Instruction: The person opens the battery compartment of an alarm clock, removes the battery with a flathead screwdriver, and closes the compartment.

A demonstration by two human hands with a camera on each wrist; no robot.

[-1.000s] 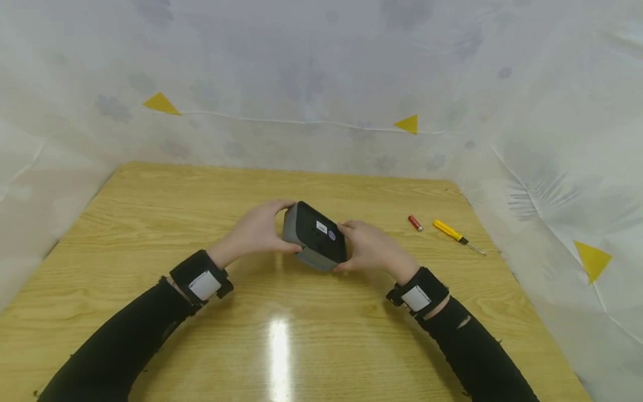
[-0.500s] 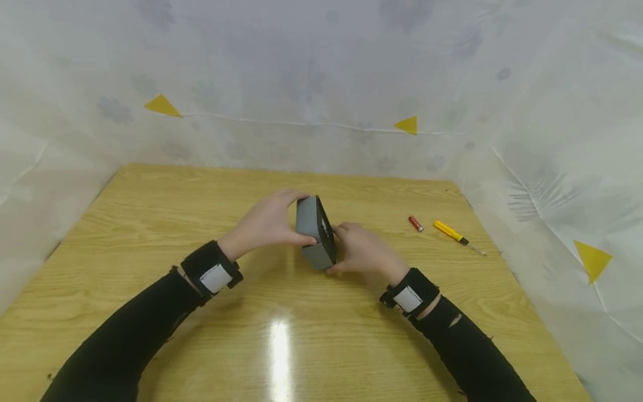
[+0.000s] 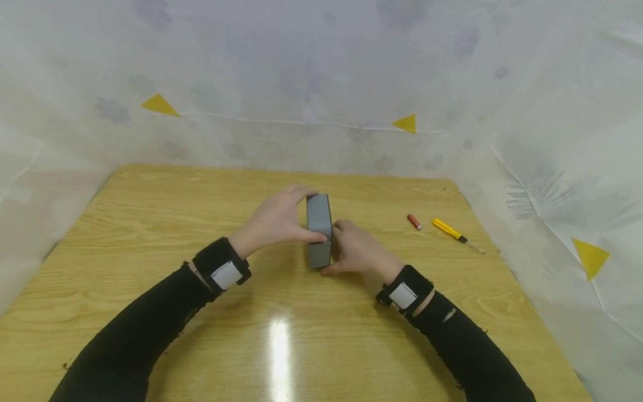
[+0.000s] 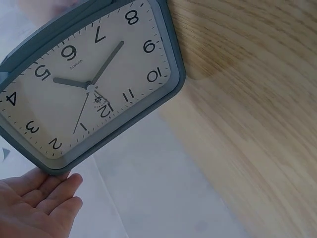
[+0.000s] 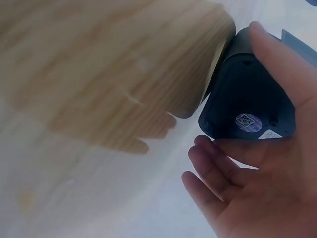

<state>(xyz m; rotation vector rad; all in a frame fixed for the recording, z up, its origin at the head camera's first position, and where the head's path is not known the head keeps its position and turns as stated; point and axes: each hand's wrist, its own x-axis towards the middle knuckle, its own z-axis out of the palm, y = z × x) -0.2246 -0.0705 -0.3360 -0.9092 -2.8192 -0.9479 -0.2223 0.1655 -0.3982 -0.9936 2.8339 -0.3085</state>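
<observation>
Both hands hold a grey-blue alarm clock (image 3: 318,220) over the middle of the table. Its rim faces up in the head view. My left hand (image 3: 276,220) spans it from the left, thumb on the near part and fingers at the far end. My right hand (image 3: 364,251) grips it lower down on the right, thumb at the near corner. The white clock face (image 4: 119,64) with dark numerals and hands shows in the left wrist view. On its black back (image 5: 233,109) are a round purple sticker and a white label. Whether it touches the table cannot be told.
To the right on the wooden table (image 3: 201,195) lie a small red battery (image 3: 414,221) and a screwdriver (image 3: 447,228) with a yellow handle. Pale patterned sheeting (image 3: 301,67) with yellow triangles hangs behind and along the sides.
The clock has turned from showing its black back to standing edge-on, and has shifted slightly right. My left hand moved right with it; the right hand moved a little left.
</observation>
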